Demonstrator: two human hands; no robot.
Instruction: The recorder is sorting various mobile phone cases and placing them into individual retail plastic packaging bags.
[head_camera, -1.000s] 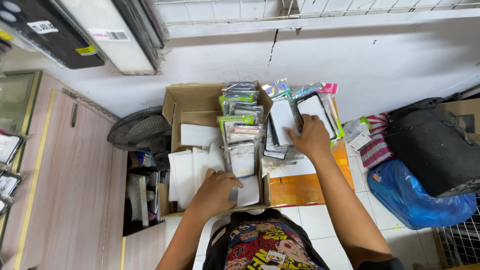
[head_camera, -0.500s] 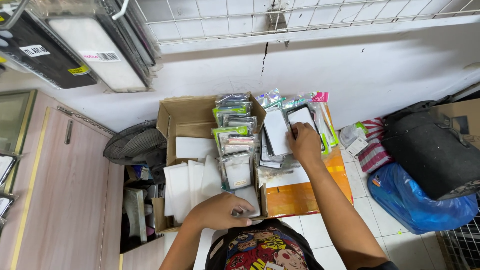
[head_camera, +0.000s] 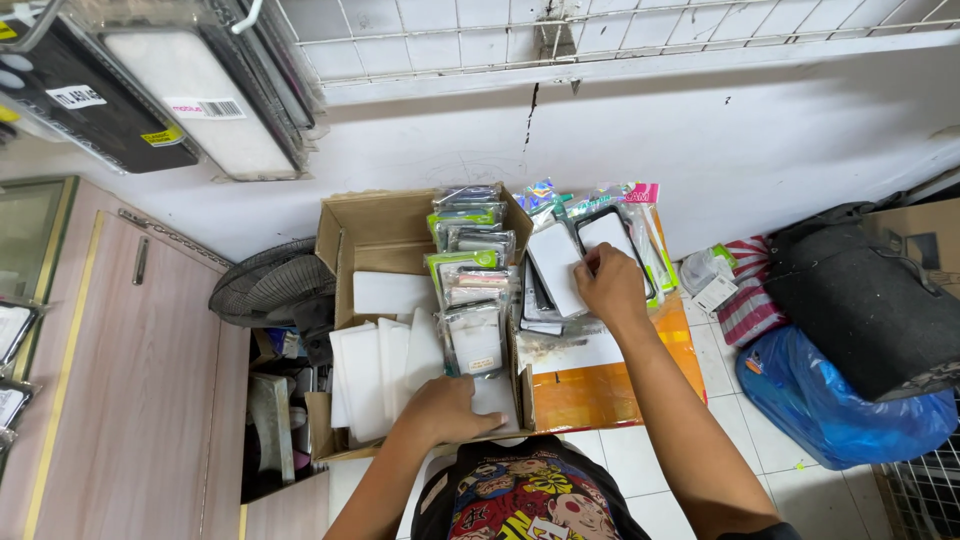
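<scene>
We see a cardboard box (head_camera: 372, 232) on the floor against the wall, holding a row of clear packets (head_camera: 470, 270) down its right side and flat white boxes (head_camera: 370, 375) on its left. Just right of it lies an orange box (head_camera: 610, 385) stacked with more packets, among them a black-rimmed case packet (head_camera: 612, 232) and a white one (head_camera: 556, 268).

Our right hand (head_camera: 607, 285) reaches forward over the orange box, arm stretched out, fingers curled and pinching the lower edge of the black-rimmed packet. Our left hand (head_camera: 447, 408) lies low at the near end of the cardboard box, palm down, fingers spread loosely over a white packet (head_camera: 497, 395) at the front of the row; we cannot tell whether it grips it.

A fan (head_camera: 270, 285) stands left of the box, beside a wooden cabinet (head_camera: 130, 390). To the right sit a striped cloth (head_camera: 745, 300), a blue plastic bag (head_camera: 830, 395) and a black bag (head_camera: 860, 300). A wire rack (head_camera: 600, 35) hangs above on the wall.
</scene>
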